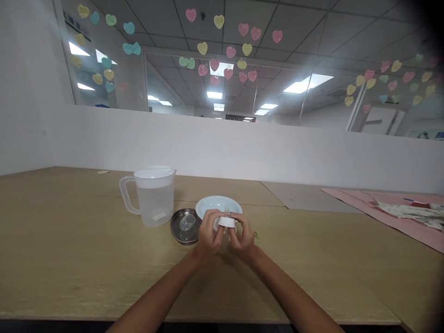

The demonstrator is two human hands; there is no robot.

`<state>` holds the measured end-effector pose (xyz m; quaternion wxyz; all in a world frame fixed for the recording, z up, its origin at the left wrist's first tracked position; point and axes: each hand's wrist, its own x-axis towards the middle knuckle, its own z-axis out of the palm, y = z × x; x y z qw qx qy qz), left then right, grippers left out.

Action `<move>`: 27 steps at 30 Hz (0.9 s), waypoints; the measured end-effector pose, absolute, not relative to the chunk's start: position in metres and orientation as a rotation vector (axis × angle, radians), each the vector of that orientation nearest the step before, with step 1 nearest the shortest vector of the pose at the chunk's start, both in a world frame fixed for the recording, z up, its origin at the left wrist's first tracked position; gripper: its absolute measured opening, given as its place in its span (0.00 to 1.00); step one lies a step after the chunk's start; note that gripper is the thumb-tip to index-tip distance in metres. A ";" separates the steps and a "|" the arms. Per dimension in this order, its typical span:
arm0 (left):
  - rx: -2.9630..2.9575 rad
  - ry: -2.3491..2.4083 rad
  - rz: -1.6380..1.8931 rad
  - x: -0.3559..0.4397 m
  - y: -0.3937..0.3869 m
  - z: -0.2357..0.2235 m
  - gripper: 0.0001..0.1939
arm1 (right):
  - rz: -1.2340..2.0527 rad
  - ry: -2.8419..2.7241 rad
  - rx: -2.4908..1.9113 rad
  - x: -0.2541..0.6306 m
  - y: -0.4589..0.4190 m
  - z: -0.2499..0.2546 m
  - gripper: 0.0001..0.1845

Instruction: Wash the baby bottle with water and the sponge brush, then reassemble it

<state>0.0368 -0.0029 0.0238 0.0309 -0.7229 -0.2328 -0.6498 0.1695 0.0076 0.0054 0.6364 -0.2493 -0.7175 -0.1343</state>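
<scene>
Both my hands meet over the table's middle, just in front of a white bowl (pixel 218 201). Between them is a white baby bottle collar (pixel 226 223), with a clear nipple (pixel 227 211) standing up from it. My left hand (pixel 209 230) pinches its left side with thumb and fingers. On the right side, my right hand (pixel 243 231) grips the same collar. A round metal dish (pixel 176 230) sits left of my left hand, holding a small clear plastic cup (pixel 188 222) tipped on its side. What lies under the collar is partly hidden by my fingers.
A translucent lidded pitcher (pixel 155 199) with its handle to the left stands behind the dish. A small greenish item (pixel 256 234) shows beside my right hand. Far right, a pink cloth (pixel 360 203) bears crumpled white material (pixel 409 212). A white wall (pixel 208 143) closes the table's back.
</scene>
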 end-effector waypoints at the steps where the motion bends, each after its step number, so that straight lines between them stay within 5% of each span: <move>1: -2.221 -0.714 -2.015 0.037 -0.002 0.023 0.10 | -0.336 -1.638 -0.558 0.169 0.007 0.006 0.16; 12: -2.143 -0.708 -1.999 0.039 -0.001 0.021 0.06 | -0.494 -1.611 -0.562 0.167 0.008 0.007 0.17; 22: -2.264 -0.807 -2.001 0.039 -0.004 0.024 0.12 | -0.029 -1.620 -0.603 0.163 0.006 0.008 0.14; 27: -2.198 -0.744 -1.887 0.034 0.000 0.027 0.15 | -0.426 -1.633 -0.637 0.170 0.011 0.015 0.22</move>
